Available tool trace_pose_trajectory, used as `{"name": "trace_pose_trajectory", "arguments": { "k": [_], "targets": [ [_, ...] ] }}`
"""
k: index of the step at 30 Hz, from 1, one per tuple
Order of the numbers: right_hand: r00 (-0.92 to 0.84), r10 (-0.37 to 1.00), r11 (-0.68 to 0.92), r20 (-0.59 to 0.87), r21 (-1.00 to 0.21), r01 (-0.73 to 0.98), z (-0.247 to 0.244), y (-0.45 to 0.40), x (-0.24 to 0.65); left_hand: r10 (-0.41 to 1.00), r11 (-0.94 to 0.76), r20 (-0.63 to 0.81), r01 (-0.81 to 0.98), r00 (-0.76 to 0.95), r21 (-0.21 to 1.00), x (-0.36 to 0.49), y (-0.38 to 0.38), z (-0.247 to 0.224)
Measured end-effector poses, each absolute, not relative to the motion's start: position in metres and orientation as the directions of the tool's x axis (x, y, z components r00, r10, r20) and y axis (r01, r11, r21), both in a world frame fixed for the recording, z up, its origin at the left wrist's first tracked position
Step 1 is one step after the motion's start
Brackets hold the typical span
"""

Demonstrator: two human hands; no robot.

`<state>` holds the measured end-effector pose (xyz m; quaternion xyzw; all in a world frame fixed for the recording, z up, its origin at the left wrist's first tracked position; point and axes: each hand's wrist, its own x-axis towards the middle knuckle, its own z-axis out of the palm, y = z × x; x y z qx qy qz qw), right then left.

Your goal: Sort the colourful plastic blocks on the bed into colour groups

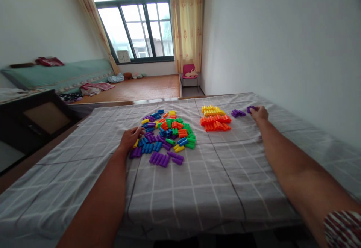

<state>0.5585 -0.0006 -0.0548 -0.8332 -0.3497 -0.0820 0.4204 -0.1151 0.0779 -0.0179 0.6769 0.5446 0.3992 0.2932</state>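
Observation:
Between the fingers and thumb of my right hand is a purple ribbed plastic piece, at the right of the cloth. Just left of it lies a purple group of the same kind. My left hand is at the left edge of a loose pile of mixed tube-like pieces, its fingers drawn together. What those fingertips hold, if anything, is hidden among the pieces. A yellow piece shows beside that hand. Yellow pieces and orange pieces lie in rows between my hands.
Everything lies on a grey checked cloth over a broad surface. A white wall runs along the right side. Beyond the far edge are a wooden-topped bed, a pink chair and a window. A dark cabinet stands at left.

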Motion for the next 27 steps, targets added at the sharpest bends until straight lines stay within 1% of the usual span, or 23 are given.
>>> {"name": "trace_pose_trajectory", "arguments": {
  "k": [3,7,10,17,22,24,27],
  "targets": [
    [0.759,0.502,-0.459,0.414,-0.616,0.64,-0.06,0.003,0.557,0.975,-0.219,0.207,0.517,0.082,0.827,-0.115,0.077,-0.016],
    [0.681,0.577,-0.458,0.451,-0.511,0.727,-0.062,0.002,0.557,0.977,-0.207,0.199,0.518,0.072,0.83,-0.115,0.078,-0.017],
    [0.655,0.606,-0.464,0.451,-0.469,0.752,-0.063,-0.002,0.56,0.976,-0.216,0.204,0.514,0.082,0.83,-0.116,0.08,-0.018],
    [0.584,0.693,-0.403,0.423,-0.445,0.8,-0.061,-0.012,0.557,0.973,-0.227,0.213,0.515,0.088,0.827,-0.117,0.082,-0.021],
    [0.597,0.695,-0.406,0.401,-0.466,0.786,-0.059,-0.016,0.556,0.969,-0.244,0.226,0.508,0.098,0.826,-0.116,0.08,-0.02],
    [0.6,0.677,-0.407,0.426,-0.463,0.787,-0.054,-0.016,0.554,0.968,-0.248,0.228,0.497,0.102,0.832,-0.116,0.079,-0.02],
    [0.558,0.629,-0.363,0.541,-0.431,0.826,-0.041,-0.013,0.542,0.969,-0.247,0.225,0.478,0.105,0.843,-0.116,0.08,-0.022]
  ]
}}
